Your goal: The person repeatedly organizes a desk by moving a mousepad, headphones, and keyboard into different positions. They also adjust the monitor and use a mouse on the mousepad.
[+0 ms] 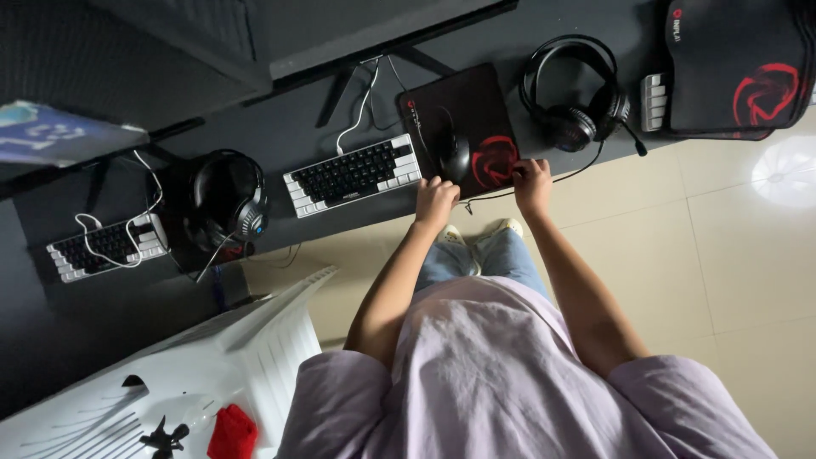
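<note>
Dim left side sunk in shadow, daylight thrown from the right, glare spot seen on the pale floor tiles [786,170], edges bent by wide-angle distortion, focus kept fairly sharp throughout

Head view of a desk [280,127] edge. Both hands rest on the near edge of the mouse pad [463,110]: the left hand [436,202] at its near-left corner, the right hand [532,182] at its near-right corner. The mouse [453,155] lies on the pad just beyond the left fingers. A keyboard [353,174] lies just left of the left fingers, touching the pad's left edge. A headset [576,106] sits beyond and right of the right fingers, its cable passing under them. Well left of the left fingers lie a second headset [226,200] and, further left, a second keyboard [106,246]. Far right of the right fingers, a second pad [738,64] covers a third keyboard [653,102].
</note>
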